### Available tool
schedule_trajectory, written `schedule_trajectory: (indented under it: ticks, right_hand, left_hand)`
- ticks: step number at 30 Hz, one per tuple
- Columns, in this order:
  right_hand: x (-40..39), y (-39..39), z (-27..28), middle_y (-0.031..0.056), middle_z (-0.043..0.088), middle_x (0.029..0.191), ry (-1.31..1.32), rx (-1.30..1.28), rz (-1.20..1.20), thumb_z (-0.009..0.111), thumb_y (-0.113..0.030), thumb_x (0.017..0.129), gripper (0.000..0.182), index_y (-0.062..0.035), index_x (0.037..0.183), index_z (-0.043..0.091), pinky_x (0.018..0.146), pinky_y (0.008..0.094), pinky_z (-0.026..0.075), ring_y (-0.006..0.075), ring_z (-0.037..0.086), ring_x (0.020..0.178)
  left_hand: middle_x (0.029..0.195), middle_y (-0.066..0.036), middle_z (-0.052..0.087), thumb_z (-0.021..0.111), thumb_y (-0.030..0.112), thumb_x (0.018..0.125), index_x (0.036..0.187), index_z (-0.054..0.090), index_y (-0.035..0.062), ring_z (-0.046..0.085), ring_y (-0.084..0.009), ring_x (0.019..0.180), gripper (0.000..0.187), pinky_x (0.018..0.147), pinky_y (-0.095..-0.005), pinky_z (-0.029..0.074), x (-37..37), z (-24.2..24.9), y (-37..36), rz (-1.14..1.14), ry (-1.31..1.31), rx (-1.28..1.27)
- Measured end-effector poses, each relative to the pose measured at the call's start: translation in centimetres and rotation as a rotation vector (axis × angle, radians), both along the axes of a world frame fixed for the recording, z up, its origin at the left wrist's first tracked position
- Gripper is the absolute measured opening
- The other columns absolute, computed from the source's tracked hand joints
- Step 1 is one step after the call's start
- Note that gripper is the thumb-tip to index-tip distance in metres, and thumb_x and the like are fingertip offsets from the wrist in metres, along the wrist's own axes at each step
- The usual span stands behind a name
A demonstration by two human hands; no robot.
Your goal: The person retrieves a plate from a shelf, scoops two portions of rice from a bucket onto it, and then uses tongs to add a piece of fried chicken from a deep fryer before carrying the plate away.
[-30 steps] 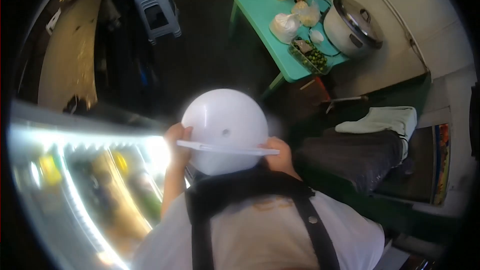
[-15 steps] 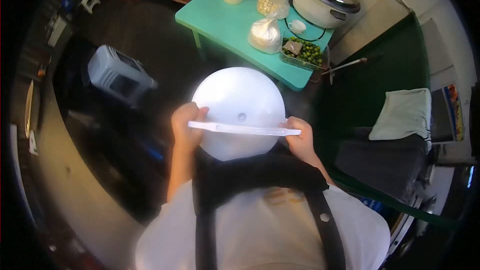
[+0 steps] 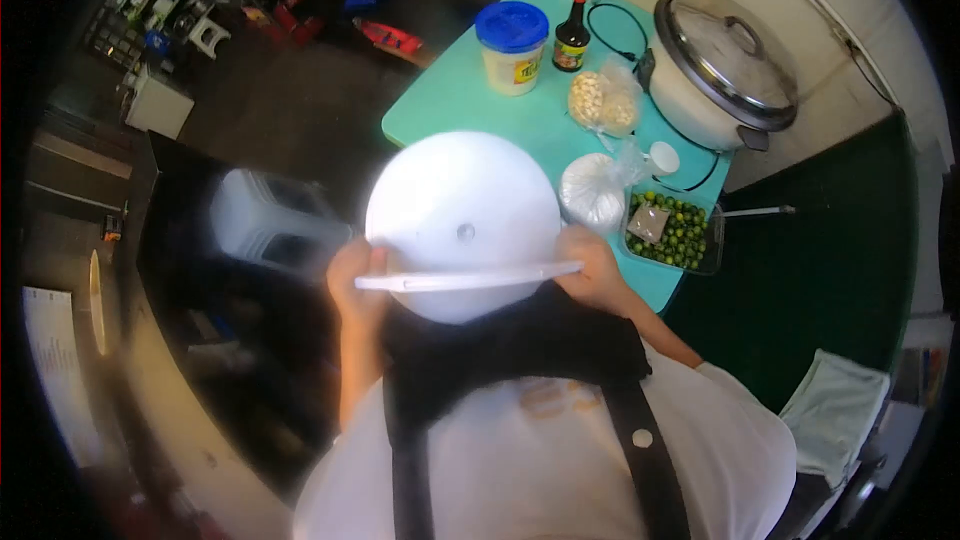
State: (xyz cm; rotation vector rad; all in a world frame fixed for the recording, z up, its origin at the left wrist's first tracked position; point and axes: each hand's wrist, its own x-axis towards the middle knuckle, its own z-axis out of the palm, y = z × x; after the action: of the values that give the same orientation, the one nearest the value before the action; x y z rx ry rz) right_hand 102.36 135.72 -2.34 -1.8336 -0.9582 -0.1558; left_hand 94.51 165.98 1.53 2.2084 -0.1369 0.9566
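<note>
A round white plastic bucket [image 3: 462,190] is held close in front of my body, with a small round mark near its middle. Its white strip handle [image 3: 470,281] crosses the near side. My left hand [image 3: 356,275] is closed at the bucket's left side, by one end of the handle. On the opposite side, my right hand [image 3: 590,266] grips by the handle's other end. Just past the right hand, on the table, lie a knotted plastic bag of white powder [image 3: 592,192] and a clear container of small green fruits [image 3: 680,237].
On the green table [image 3: 440,105] stand a blue-lidded tub [image 3: 512,48], a dark bottle [image 3: 571,35], a bag of pale pieces [image 3: 603,100], a white cup [image 3: 663,158] and a large lidded cooker [image 3: 722,60]. A grey plastic stool [image 3: 275,218] is at left.
The table and its items now appear nearer and further right and lower in view. Both hands keep hold of the bucket, which has shifted slightly left.
</note>
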Motion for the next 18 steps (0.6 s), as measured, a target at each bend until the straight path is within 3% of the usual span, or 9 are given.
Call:
schedule_trajectory:
  ticks: [2,5,10,13,15,16,17,18]
  right_hand:
    - [2.9,1.0,1.0,0.0108,0.044,0.059,0.039,-0.011,0.019,0.071,-0.015,0.074,0.032,-0.0058,0.058,0.044,0.056,0.0397,0.033,0.0313,0.045,0.058]
    - [7.1,1.7,1.8,0.0100,0.043,0.059,0.021,-0.034,0.062,0.071,-0.016,0.073,0.033,-0.0069,0.058,0.044,0.056,0.0398,0.033,0.0309,0.045,0.058]
    - [11.1,3.7,1.5,0.0085,0.044,0.060,-0.021,-0.062,0.021,0.072,-0.015,0.070,0.029,-0.0086,0.060,0.046,0.059,0.0385,0.035,0.0295,0.047,0.060]
    - [13.2,5.1,1.4,0.0080,0.049,0.068,-0.036,-0.079,-0.027,0.075,-0.015,0.068,0.027,-0.0091,0.061,0.049,0.065,0.0380,0.037,0.0286,0.050,0.069]
    - [13.1,6.1,1.8,0.0134,0.056,0.096,0.006,-0.050,-0.314,0.078,-0.015,0.064,0.024,-0.0076,0.069,0.055,0.081,0.0409,0.041,0.0337,0.053,0.095]
    - [13.2,6.8,1.9,0.0134,0.056,0.096,0.025,-0.058,-0.325,0.078,-0.015,0.064,0.024,-0.0076,0.069,0.055,0.081,0.0409,0.041,0.0337,0.053,0.095]
    - [13.4,7.4,1.8,0.0166,0.051,0.111,0.077,-0.154,-0.344,0.079,-0.015,0.062,0.026,-0.0080,0.075,0.057,0.089,0.0428,0.039,0.0377,0.047,0.107]
    - [13.5,7.9,1.7,0.0199,0.046,0.126,0.129,-0.248,-0.365,0.080,-0.015,0.060,0.029,-0.0083,0.080,0.060,0.097,0.0447,0.036,0.0417,0.042,0.119]
  left_hand:
    - [0.062,-0.011,0.050,0.066,0.014,0.081,0.067,0.054,-0.0011,0.048,-0.0264,0.056,0.023,0.055,-0.0344,0.038,2.6,-0.5,0.8,0.115,-0.095,0.060]
    - [0.060,-0.008,0.048,0.063,0.020,0.085,0.066,0.054,-0.0023,0.046,-0.0232,0.055,0.031,0.054,-0.0340,0.037,5.8,-1.3,2.0,0.135,0.000,-0.029]
    - [0.062,-0.008,0.051,0.056,0.027,0.090,0.064,0.050,0.0000,0.049,-0.0222,0.057,0.038,0.054,-0.0329,0.037,12.0,-1.1,3.9,0.014,0.030,-0.091]
    - [0.071,-0.012,0.056,0.054,0.030,0.092,0.068,0.052,-0.0004,0.053,-0.0233,0.066,0.039,0.060,-0.0327,0.042,14.9,-2.5,5.8,-0.014,0.065,-0.047]
    - [0.095,-0.016,0.056,0.052,0.034,0.093,0.069,0.053,-0.0012,0.053,-0.0229,0.084,0.043,0.075,-0.0340,0.043,16.1,-3.2,6.6,-0.011,0.163,-0.163]
    - [0.105,-0.017,0.054,0.051,0.035,0.094,0.070,0.054,-0.0011,0.053,-0.0230,0.093,0.043,0.082,-0.0351,0.042,16.7,-4.1,7.3,-0.008,0.203,-0.250]
    - [0.105,-0.017,0.054,0.051,0.035,0.094,0.070,0.054,-0.0011,0.053,-0.0230,0.093,0.043,0.082,-0.0351,0.042,17.5,-4.8,8.3,-0.020,0.215,-0.258]
    - [0.114,-0.019,0.050,0.051,0.034,0.094,0.083,0.057,-0.0015,0.050,-0.0242,0.103,0.038,0.089,-0.0365,0.039,18.3,-5.3,9.2,-0.029,0.198,-0.127]
